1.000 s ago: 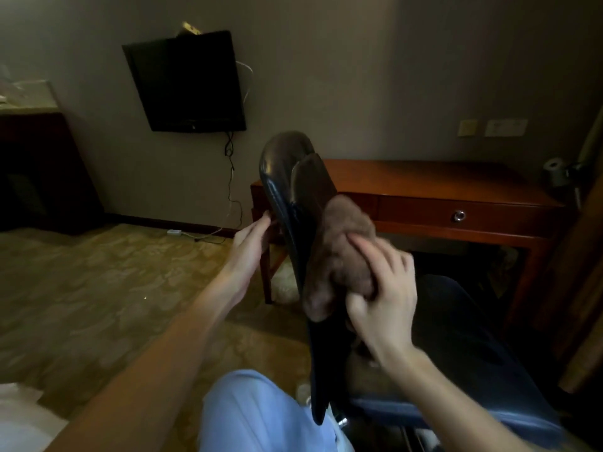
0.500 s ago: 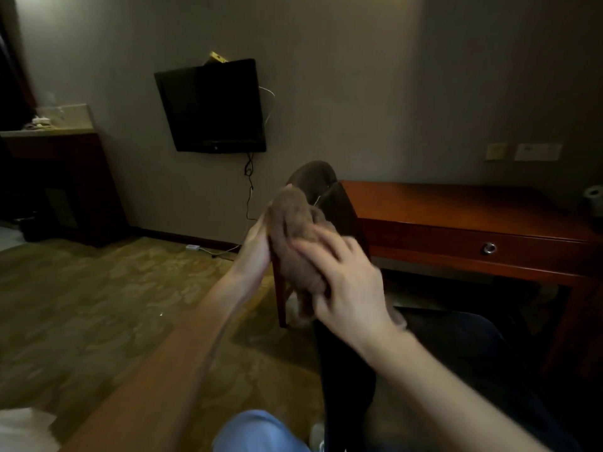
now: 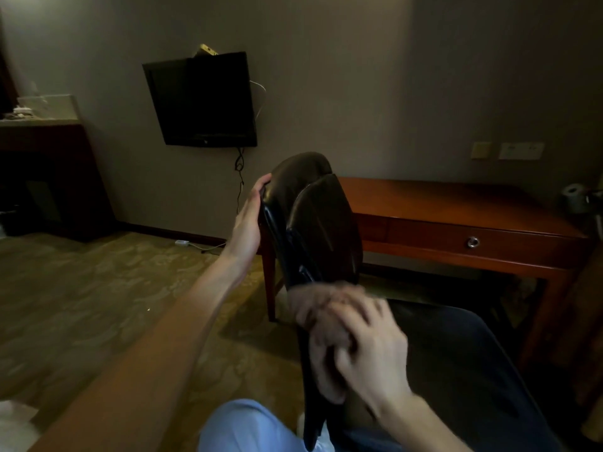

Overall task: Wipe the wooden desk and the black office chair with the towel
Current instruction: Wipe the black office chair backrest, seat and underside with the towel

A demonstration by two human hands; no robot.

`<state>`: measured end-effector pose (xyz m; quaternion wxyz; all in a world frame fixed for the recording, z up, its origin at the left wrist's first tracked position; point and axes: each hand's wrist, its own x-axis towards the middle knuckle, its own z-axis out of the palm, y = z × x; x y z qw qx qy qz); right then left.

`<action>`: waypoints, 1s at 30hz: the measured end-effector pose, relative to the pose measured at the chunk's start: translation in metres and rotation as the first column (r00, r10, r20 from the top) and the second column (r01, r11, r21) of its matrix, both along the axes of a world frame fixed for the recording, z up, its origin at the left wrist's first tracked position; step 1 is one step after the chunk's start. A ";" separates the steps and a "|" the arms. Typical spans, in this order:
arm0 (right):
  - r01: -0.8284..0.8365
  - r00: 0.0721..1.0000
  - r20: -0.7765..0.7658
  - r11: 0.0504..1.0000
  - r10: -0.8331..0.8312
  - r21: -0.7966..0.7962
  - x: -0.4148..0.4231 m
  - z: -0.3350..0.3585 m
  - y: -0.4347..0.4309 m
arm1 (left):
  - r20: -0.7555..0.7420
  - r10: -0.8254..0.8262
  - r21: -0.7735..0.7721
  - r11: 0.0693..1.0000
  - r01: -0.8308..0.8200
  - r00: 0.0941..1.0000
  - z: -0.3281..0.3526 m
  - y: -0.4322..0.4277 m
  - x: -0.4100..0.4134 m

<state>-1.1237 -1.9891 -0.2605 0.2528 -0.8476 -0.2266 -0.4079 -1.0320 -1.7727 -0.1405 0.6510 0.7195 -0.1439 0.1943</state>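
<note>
Towel (image 3: 321, 376): bunched against the lower backrest of the black chair (image 3: 313, 223), just above the seat, and smeared by motion.
Change: half a second ago the towel sat up at the top of the backrest, next to my left hand; now it is at the foot of it.
Meaning: I read that as one downward stroke over the backrest, so the chair half of the job is under way. The seat looks to be the next surface.
Right hand (image 3: 362, 347): its fingers (image 3: 346, 318) are bent over the towel, clutching it and pressing it to the chair.
Left hand (image 3: 251, 220): it has shifted to the backrest's top edge, hooked over it and steadying the chair.
Tabletop (image 3: 440, 197): the wooden desk stands behind the chair against the wall. I cannot tell whether it has been wiped.
Writing: none I can read. The television (image 3: 202, 99) has a mark on its lower bezel, too small to make out, and the wall plates (image 3: 521, 151) are blank at this range.
</note>
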 end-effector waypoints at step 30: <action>-0.263 0.876 -0.315 0.910 0.364 0.320 0.215 0.163 0.009 | 0.216 0.037 -0.257 0.966 0.020 0.976 -0.018 -0.009 0.068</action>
